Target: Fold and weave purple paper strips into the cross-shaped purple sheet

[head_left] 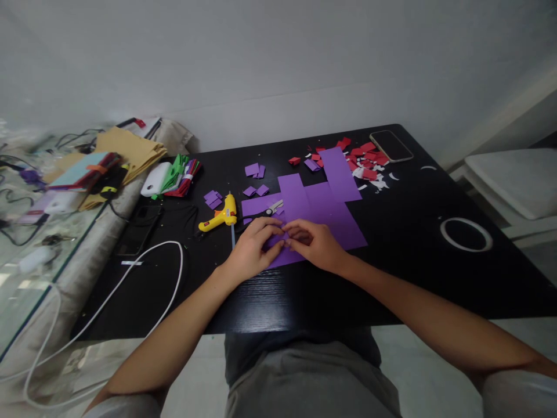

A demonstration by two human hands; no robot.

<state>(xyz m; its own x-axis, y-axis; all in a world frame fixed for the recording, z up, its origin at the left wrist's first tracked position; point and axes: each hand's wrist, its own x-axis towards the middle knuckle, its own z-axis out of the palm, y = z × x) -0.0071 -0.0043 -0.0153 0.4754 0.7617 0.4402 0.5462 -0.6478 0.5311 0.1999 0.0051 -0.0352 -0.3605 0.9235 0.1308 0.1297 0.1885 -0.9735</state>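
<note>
My left hand [255, 247] and my right hand [315, 242] meet over the near edge of the purple paper sheets [322, 203] on the black table [391, 273]. Both pinch a small purple paper piece [278, 239] between their fingertips, with the fingers curled together. Scissors [272, 209] lie on the purple paper just behind my left hand. A yellow glue gun [220, 217] rests to the left of my left hand. Small folded purple squares [255, 181] are scattered behind it.
Red and white paper scraps [368, 162] and a phone [390, 145] lie at the back right. A white tape ring [465, 234] sits at the right. A white cable [169, 273] loops at the left, near coloured paper stacks [180, 174] and brown envelopes [130, 148].
</note>
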